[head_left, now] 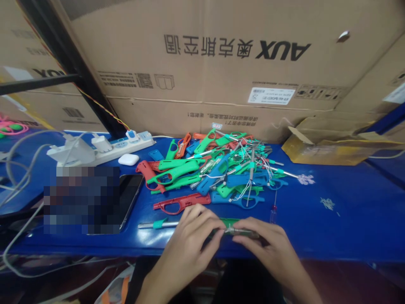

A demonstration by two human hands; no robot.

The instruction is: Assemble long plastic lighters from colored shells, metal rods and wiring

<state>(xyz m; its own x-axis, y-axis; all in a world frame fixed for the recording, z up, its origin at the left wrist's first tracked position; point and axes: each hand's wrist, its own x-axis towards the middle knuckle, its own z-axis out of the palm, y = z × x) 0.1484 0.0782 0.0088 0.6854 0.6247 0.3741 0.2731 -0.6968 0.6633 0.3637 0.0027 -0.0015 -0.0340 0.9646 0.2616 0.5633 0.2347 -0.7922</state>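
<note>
Over the front of the blue table, my left hand (194,236) and my right hand (272,238) pinch a green gas lighter between them, its green shell (229,221) showing behind the fingertips. From the left of my left hand sticks a metal tube (172,223) with a teal collar. My right fingers are on a slim, clear-looking inner part (245,232); its exact shape is partly hidden. Just beyond my hands lie a red handle shell (186,202) and a blue handle shell (237,199). A small screwdriver (274,213) rests beside my right hand.
Behind is a heap of green, red and blue lighter shells, metal tubes and wires (249,164). An open cardboard box (325,147) stands back right. At left are a power strip (123,145), a white case (128,159) and a dark-screened device (131,192). Large cartons (205,84) close off the back.
</note>
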